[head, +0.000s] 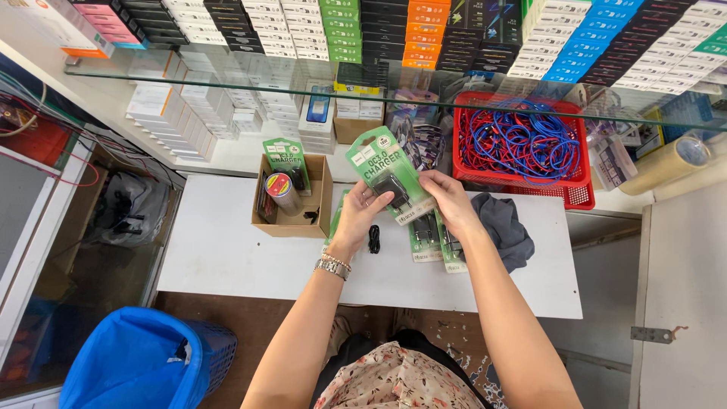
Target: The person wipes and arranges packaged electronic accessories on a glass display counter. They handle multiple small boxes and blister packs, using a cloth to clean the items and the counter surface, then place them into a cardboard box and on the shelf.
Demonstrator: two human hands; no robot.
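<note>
One green charger pack point(388, 178) is being gripped by both hands, left hand point(362, 214) and right hand point(448, 198), at frame centre, while several packs point(432, 244) are lying on the desk point(227, 250) and one is standing in the cardboard box point(291, 198).

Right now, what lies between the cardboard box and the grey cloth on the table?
Head view: both hands, left hand and right hand, holding a green charger pack; more packs beneath.

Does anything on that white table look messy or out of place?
A grey cloth lies crumpled by the right hand, and a small black cable sits loose on the white table. Nothing looks spilled or broken.
</note>
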